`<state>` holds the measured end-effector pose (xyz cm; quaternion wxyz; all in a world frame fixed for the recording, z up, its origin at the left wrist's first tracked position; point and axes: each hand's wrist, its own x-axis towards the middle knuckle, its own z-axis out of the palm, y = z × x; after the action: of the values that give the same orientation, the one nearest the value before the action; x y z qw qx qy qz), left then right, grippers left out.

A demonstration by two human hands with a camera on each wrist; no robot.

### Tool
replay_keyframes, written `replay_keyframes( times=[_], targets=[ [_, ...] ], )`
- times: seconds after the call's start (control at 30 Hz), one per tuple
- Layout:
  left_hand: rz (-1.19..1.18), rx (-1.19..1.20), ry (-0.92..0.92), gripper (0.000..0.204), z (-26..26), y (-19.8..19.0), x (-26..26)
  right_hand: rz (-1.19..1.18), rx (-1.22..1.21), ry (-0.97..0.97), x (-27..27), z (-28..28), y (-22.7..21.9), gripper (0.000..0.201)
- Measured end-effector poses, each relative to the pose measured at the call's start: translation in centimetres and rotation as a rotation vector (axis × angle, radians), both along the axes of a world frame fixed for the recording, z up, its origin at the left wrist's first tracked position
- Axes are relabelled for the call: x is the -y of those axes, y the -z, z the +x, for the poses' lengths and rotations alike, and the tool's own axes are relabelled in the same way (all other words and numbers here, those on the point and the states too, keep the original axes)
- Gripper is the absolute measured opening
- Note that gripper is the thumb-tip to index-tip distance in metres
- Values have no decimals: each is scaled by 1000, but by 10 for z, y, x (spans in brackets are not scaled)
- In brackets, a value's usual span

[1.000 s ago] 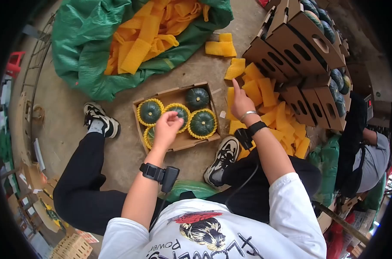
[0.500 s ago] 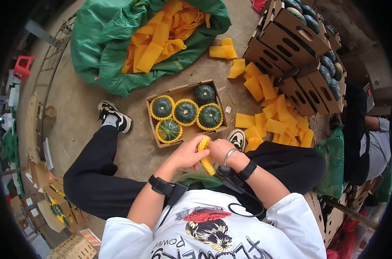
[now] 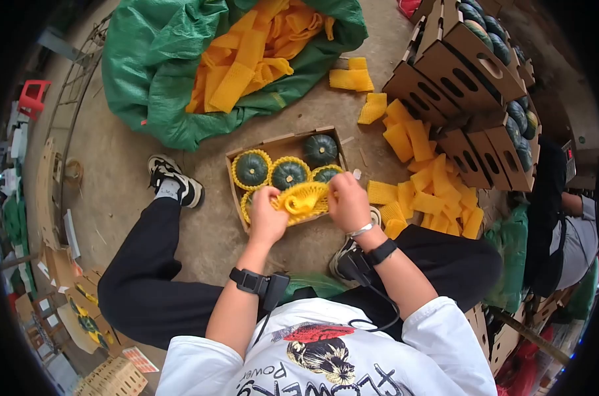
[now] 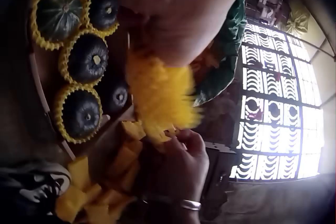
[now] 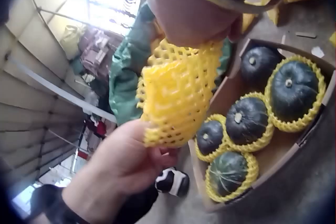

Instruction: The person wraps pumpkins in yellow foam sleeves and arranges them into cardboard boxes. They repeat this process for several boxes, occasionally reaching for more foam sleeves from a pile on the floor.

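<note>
A yellow foam net sleeve (image 3: 303, 200) is stretched between my two hands over the near side of a shallow cardboard box. My left hand (image 3: 266, 214) pinches one end, and its fingers and thumb are seen closed on the mesh in the right wrist view. The other end is gripped by my right hand (image 3: 350, 201), which wears a silver bangle. In the box (image 3: 280, 141) sit several dark green squashes; one squash (image 3: 320, 150) at the back right is bare, while a squash (image 3: 251, 168) at the left wears a yellow net. The sleeve and hands partly cover the nearer squashes.
A green sack (image 3: 154, 72) full of yellow foam nets lies beyond the box. Loose foam nets (image 3: 438, 188) are heaped on the floor to the right, beside stacked cartons (image 3: 438, 79) of squashes. Another person (image 3: 570, 231) is at the far right.
My right hand came from the loose nets to meet the left near my lap, with a folded foam net. Now both hands are farther forward over the box, with the net spread wider.
</note>
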<state>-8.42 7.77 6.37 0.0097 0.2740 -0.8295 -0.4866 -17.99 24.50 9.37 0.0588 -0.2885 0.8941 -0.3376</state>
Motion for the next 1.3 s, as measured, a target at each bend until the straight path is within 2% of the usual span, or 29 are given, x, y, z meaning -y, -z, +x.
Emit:
replay_keyframes(
  times=[0.03,0.1,0.13,0.17,0.23,0.27,0.3,0.37,0.4,0.43,0.47,0.5,0.53,0.57,0.63,0.67,0.7,0.73,0.77,0.83,0.9,0.93,0.97,1.03,1.07,1.1,1.17,1.27,1.3],
  targets=[
    [107,-28,85,41,-2,4,0,77,-106,-70,3,-2,11,17],
    [1244,159,230,43,-8,-8,8,76,-196,-230,11,-7,33,17],
    [1356,39,118,43,-7,7,8,84,-151,-254,16,-13,40,20],
    [1358,39,113,43,-12,8,12,85,-147,-258,20,-23,46,20],
    [1614,-204,-247,48,-18,6,24,218,55,-320,31,-40,56,23],
    [1531,-205,-165,46,-21,5,26,213,169,-270,38,-45,61,33],
    [1529,-201,-181,46,-22,10,24,211,180,-279,44,-52,63,33],
    [898,88,5,33,-20,29,19,624,123,-256,53,-71,61,44],
    [243,152,69,29,-19,37,20,612,-9,-170,52,-83,64,51],
    [247,157,58,29,-16,44,21,601,-141,-86,52,-92,66,59],
    [172,176,-19,29,-14,51,20,729,-39,-127,55,-96,70,66],
    [96,194,-90,28,-14,54,21,733,-37,-130,56,-97,79,66],
    [70,257,-62,27,-15,55,24,736,-52,-115,60,-96,90,69],
    [68,256,-73,27,-17,57,24,735,-70,-104,63,-97,99,73],
    [706,-91,-400,31,-18,50,27,728,8,-120,65,-96,83,74],
    [810,-111,-435,39,-19,45,34,683,-43,-109,64,-91,73,74],
    [803,-126,-430,39,-23,41,41,637,-104,-97,64,-88,65,74],
    [921,-212,-436,43,-24,37,44,508,-184,-61,62,-80,58,72],
    [1043,-293,-441,47,-22,32,45,508,-190,-62,56,-68,50,72],
    [1171,-359,-348,50,-23,5,41,152,-203,-104,56,-43,7,67],
    [1183,-387,-110,56,-24,-25,24,141,-243,-224,65,-10,-20,67],
    [1223,-286,-196,63,-14,-25,19,147,-198,-243,68,9,-46,67],
    [1226,-290,-175,63,-10,-30,17,70,-152,-260,61,13,-60,65],
    [1217,-369,-118,67,0,-41,14,-257,66,-256,42,7,-56,58],
    [1308,-394,-98,69,6,-46,10,-555,604,-174,25,3,-42,51],
    [1436,-401,-55,72,10,-51,5,-873,1177,73,10,-3,-15,40],
    [1534,-461,133,76,16,-60,-6,-1158,1561,354,-4,4,11,29],
    [1643,-387,134,78,27,-57,-22,-1130,1659,308,16,48,-32,17],
    [1641,-392,134,78,29,-59,-20,-1127,1659,303,15,45,-28,17]
  ],
)
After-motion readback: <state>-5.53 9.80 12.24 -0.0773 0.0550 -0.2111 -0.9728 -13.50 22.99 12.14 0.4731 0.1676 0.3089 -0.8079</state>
